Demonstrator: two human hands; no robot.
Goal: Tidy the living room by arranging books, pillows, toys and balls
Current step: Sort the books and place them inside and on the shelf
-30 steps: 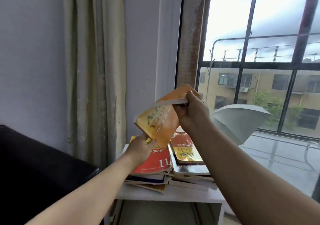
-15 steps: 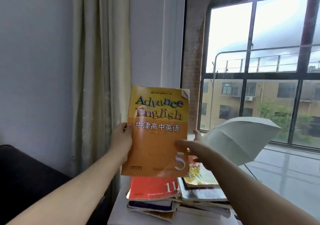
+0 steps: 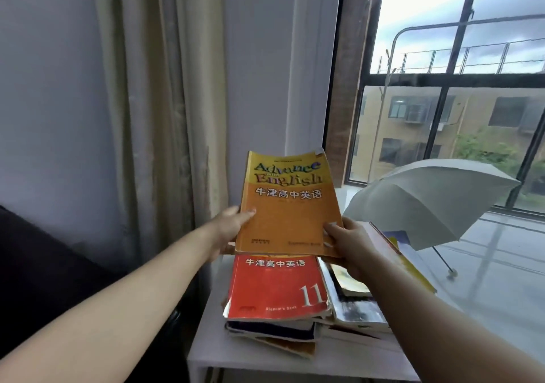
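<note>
While left hand [image 3: 228, 230] and right hand [image 3: 352, 245] each grip the orange book [image 3: 290, 208] above an uneven stack [image 3: 277, 289], book tidying is judged unfinished.

Domestic living room. Indicated by: beige curtain [image 3: 153, 102] hung beside a large dark-framed window [image 3: 442, 78]; dark sofa [image 3: 44, 264] set at left; small white worktop [image 3: 212, 338] stacked with school textbooks [image 3: 277, 288]; grey umbrella [image 3: 427, 199] stood open by the glass.
</note>
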